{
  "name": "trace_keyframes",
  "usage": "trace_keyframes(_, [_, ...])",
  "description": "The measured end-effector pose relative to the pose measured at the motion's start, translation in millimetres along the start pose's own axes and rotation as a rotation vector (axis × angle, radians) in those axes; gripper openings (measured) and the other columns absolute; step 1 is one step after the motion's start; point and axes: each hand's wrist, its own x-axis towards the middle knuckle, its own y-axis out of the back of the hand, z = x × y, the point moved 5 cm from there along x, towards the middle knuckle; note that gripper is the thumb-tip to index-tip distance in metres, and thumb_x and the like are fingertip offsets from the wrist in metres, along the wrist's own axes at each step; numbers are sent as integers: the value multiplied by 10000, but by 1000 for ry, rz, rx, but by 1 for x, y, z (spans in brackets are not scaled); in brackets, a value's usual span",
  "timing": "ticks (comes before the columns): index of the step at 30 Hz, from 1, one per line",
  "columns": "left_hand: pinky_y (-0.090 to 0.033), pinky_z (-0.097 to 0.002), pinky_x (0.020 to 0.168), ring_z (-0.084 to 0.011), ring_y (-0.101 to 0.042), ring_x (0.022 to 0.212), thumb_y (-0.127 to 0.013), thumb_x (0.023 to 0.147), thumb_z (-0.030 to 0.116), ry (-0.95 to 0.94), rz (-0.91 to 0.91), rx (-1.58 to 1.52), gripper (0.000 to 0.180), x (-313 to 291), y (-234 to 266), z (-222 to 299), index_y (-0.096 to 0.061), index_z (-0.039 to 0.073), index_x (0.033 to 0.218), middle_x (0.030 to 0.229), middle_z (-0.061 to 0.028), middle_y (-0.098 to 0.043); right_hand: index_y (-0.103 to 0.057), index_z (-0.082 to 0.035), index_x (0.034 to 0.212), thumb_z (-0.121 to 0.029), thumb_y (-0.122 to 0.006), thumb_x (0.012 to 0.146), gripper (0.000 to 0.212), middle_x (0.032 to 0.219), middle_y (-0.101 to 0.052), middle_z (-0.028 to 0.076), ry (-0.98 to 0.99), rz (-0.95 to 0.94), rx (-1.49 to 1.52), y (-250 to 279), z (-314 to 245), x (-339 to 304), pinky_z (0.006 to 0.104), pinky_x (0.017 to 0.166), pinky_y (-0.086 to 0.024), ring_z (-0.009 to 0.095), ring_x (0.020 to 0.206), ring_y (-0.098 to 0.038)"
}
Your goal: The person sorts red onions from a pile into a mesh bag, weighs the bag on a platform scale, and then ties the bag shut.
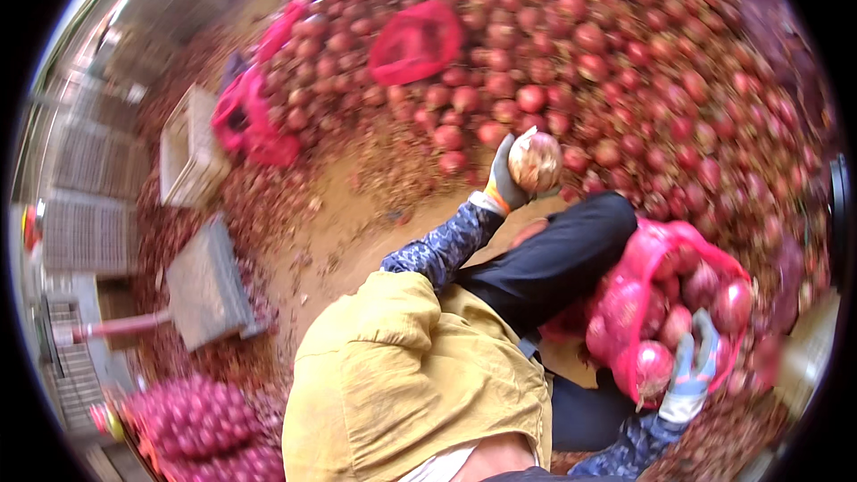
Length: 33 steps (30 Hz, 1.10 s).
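My left hand (507, 177), in a grey glove with an orange-edged cuff, is closed around a large onion (536, 163) with dry, pale papery skin. It holds the onion up in front of the onion heap, beyond my bent knee. My right hand (696, 366), in a grey-blue glove, reaches over the near rim of a pink mesh bag (616, 299) beside my leg. Its fingers stretch out among the onions inside, beside a shiny red onion (654, 364). The hand's underside is hidden. Several purple-red onions (701, 286) fill the mouth of the bag.
A big heap of red onions (589, 36) spreads across the far side and right, with a pink mesh bag (416, 43) lying on it. At left are a pale crate (194, 147), a grey platform scale (210, 281) and filled mesh bags (192, 415). Loose skins litter the floor.
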Motion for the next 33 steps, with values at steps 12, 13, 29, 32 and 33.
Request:
trace_keyframes(12, [-576, -460, 806, -290, -660, 921, -460, 918, 667, -1320, 617, 494, 646, -356, 48, 436, -571, 111, 1227, 1134, -96, -633, -591, -7, 1272, -234, -590, 971, 376, 1194, -632, 158, -184, 14, 153, 1, 14, -8, 342, 980, -455, 239, 1107, -599])
trace_keyframes(13, [-592, -466, 739, -326, -677, 854, -438, 924, 689, -1348, 701, 763, 695, -359, -1, 461, -545, 84, 1249, 1180, -126, -621, -655, -12, 1179, -299, -668, 919, 387, 1096, -670, 167, -139, 80, 57, 2, -40, -4, 353, 917, -490, 254, 1037, -637])
trace_keyframes(29, [-513, -365, 910, -274, -660, 1044, -657, 865, 224, -383, 514, 1741, 372, 47, 199, 164, -651, 47, 1192, 1134, -156, -679, -533, 21, 1343, -100, -514, 962, 400, 1257, -602, 148, -375, -32, 73, 5, 14, -10, 371, 1024, -432, 247, 1142, -580])
trace_keyframes(32, [-457, -421, 1031, -353, -541, 1252, -732, 796, 410, -271, 666, 2125, 706, 103, 220, 135, -518, 41, 1359, 1366, -227, -533, -545, 31, 1309, -154, -522, 963, 393, 1238, -604, 156, -375, -31, 12, 2, 11, -13, 385, 1001, -444, 266, 1123, -584])
trace_keyframes(33, [-405, -438, 1090, -402, -468, 1312, -772, 726, 526, -11, 762, 2123, 933, 120, 238, 134, -418, 33, 1434, 1435, -277, -442, -549, 31, 1302, -169, -524, 964, 394, 1236, -604, 157, -369, -31, -11, 3, 10, -12, 386, 997, -446, 269, 1120, -586])
